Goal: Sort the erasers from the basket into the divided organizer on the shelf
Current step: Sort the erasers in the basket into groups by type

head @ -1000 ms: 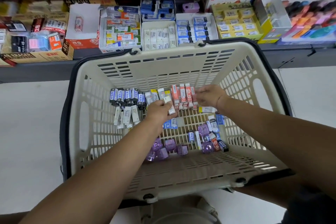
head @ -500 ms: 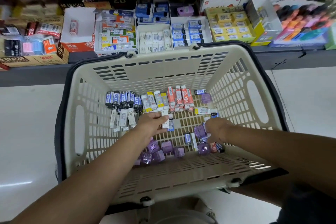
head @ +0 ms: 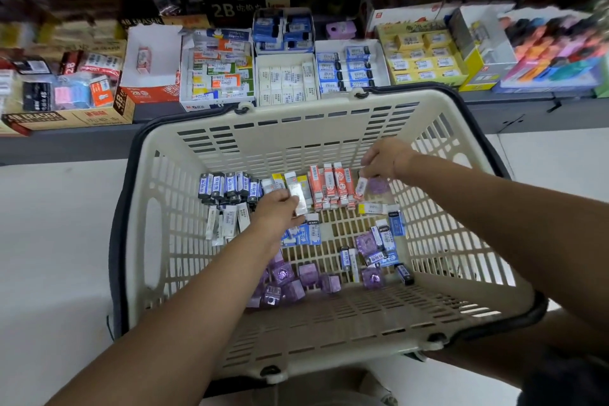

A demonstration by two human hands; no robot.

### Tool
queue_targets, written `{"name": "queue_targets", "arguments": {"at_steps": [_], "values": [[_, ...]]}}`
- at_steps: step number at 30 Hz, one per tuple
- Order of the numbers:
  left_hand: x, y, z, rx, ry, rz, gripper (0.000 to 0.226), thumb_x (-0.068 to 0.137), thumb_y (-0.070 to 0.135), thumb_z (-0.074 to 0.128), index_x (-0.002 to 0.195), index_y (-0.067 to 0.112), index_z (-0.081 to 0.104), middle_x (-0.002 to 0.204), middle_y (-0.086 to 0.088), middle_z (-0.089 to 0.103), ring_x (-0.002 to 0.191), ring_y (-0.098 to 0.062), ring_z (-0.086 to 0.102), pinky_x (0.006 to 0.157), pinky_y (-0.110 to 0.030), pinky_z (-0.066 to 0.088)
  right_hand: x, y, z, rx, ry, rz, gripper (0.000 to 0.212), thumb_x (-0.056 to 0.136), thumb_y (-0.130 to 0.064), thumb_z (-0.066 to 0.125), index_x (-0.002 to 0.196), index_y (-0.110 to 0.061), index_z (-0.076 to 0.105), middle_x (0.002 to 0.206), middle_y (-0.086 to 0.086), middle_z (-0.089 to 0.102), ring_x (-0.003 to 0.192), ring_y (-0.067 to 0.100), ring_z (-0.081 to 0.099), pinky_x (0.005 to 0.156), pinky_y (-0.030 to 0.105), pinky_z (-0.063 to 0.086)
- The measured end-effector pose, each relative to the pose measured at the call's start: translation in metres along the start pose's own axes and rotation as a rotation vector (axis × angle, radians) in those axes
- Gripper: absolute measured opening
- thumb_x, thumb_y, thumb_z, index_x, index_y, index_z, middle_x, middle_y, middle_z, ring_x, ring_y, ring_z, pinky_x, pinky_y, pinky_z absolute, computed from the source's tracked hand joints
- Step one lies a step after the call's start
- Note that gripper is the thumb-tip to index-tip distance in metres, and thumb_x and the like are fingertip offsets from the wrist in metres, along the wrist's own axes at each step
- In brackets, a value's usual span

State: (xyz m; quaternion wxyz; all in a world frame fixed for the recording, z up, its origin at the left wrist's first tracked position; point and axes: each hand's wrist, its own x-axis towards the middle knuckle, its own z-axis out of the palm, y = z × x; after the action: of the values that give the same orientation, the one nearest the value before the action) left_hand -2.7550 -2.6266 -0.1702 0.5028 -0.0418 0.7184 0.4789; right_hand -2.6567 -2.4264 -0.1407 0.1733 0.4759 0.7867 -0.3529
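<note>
Down on the slatted floor of the cream plastic shopping basket (head: 329, 128), both hands are busy among loose packaged erasers. Left hand (head: 276, 208) is closed in a pinch on a small white wrapped eraser (head: 299, 195), held near the far wall of the basket beside a row of red-and-white sleeved erasers (head: 333, 184). Right hand (head: 385, 160) pinches another small white eraser with a red end (head: 361, 184) just past that red row, close to the basket's far right corner. Black-and-blue sleeved erasers (head: 227, 184) stand grouped at the basket's far left, clear purple cube erasers (head: 290, 280) lie scattered near its near wall, and blue-and-white ones sit between.

Judging by this, the step in hand is picking and grouping inside the basket (nothing is yet on its way out). Beyond the basket's far rim sits the white divided cardboard organizer (head: 379, 53) on the dark shelf, its compartments already holding rows of white and blue-labelled erasers.

The next move probably calls for lifting each pinched piece over the far rim and matching it to the compartment with the same wrapper, without loosening the pinch on such small pieces.
</note>
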Motion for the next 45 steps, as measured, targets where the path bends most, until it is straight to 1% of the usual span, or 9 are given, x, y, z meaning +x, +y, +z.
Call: {"name": "queue_targets", "arguments": {"at_steps": [6,11,19,26,31,35,37,39,45], "values": [[0.003,0.012,0.025,0.07,-0.062,0.044,0.027,0.101,0.007,0.041,0.079,0.018,0.051,0.093,-0.005,0.055,0.082,-0.015,0.056,0.071,-0.019,0.053,0.001,0.007,0.037,0.727,0.114,0.194,0.021,0.083,0.004,0.065,0.103,-0.003,0.061,0.079,0.011,0.063,0.059,0.019,0.059,0.061,0.027,0.056],[0.009,0.01,0.031,0.088,-0.059,0.022,0.025,0.101,0.01,0.043,0.12,-0.001,0.055,0.115,-0.012,0.056,0.097,-0.023,0.06,0.072,-0.02,0.055,0.006,0.017,0.047,0.809,0.188,0.254,0.021,0.086,0.013,0.051,0.087,-0.007,0.059,0.063,0.008,0.054,0.036,0.009,0.049,0.038,0.017,0.041],[0.008,0.007,0.03,0.086,-0.059,0.032,0.019,0.101,0.009,0.045,0.117,0.005,0.055,0.124,-0.017,0.053,0.078,-0.014,0.054,0.093,-0.033,0.052,0.011,0.03,0.055,0.64,0.108,0.22,0.021,0.084,0.02,0.052,0.078,0.004,0.065,0.105,0.02,0.068,0.103,0.029,0.063,0.094,0.029,0.048],[0.009,0.009,0.031,0.058,-0.055,0.032,0.012,0.101,0.01,0.045,0.105,0.008,0.056,0.104,-0.003,0.055,0.074,-0.012,0.058,0.089,-0.03,0.054,0.008,0.039,0.061,0.121,0.089,0.007,0.027,0.079,-0.003,0.073,0.106,-0.003,0.07,0.089,0.008,0.065,0.088,0.021,0.06,0.089,0.024,0.047],[0.01,0.009,0.03,0.051,-0.047,0.02,0.02,0.1,0.011,0.046,0.114,0.002,0.058,0.117,-0.013,0.06,0.073,-0.014,0.06,0.084,-0.029,0.056,0.003,0.037,0.055,0.017,0.127,-0.016,0.016,0.086,-0.012,0.066,0.071,-0.014,0.06,0.069,0.004,0.055,0.067,0.018,0.051,0.069,0.025,0.042],[0.008,0.009,0.028,0.041,-0.03,0.022,0.013,0.101,0.01,0.045,0.102,0.005,0.057,0.105,-0.01,0.058,0.072,-0.014,0.059,0.078,-0.025,0.055,0.003,0.029,0.042,0.203,0.139,-0.009,0.035,0.093,-0.019,0.059,0.061,-0.018,0.045,0.06,0.0,0.048,0.055,0.014,0.044,0.064,0.026,0.04],[0.008,0.009,0.028,0.043,-0.026,0.029,0.012,0.1,0.01,0.045,0.096,0.005,0.056,0.101,-0.009,0.056,0.071,-0.014,0.058,0.076,-0.024,0.055,0.002,0.021,0.042,0.394,0.085,0.009,0.004,0.092,-0.017,0.061,0.088,-0.019,0.061,0.077,0.004,0.06,0.067,0.017,0.056,0.072,0.03,0.047],[0.007,0.01,0.028,0.048,-0.025,0.034,0.011,0.1,0.009,0.046,0.097,0.006,0.056,0.102,-0.009,0.057,0.071,-0.014,0.059,0.071,-0.021,0.055,0.006,0.017,0.046,0.492,0.052,0.037,0.028,0.086,-0.012,0.068,0.114,-0.014,0.062,0.088,0.004,0.065,0.087,0.022,0.064,0.081,0.03,0.052],[-0.003,0.013,0.026,-0.008,-0.021,0.07,0.01,0.098,0.002,0.048,0.099,0.01,0.055,0.087,0.0,0.057,0.075,-0.012,0.058,0.07,-0.019,0.054,0.007,0.018,0.061,0.498,0.177,0.065,0.015,0.078,-0.008,0.076,0.082,-0.012,0.063,0.091,0.01,0.069,0.089,0.023,0.064,0.087,0.03,0.052]]}}
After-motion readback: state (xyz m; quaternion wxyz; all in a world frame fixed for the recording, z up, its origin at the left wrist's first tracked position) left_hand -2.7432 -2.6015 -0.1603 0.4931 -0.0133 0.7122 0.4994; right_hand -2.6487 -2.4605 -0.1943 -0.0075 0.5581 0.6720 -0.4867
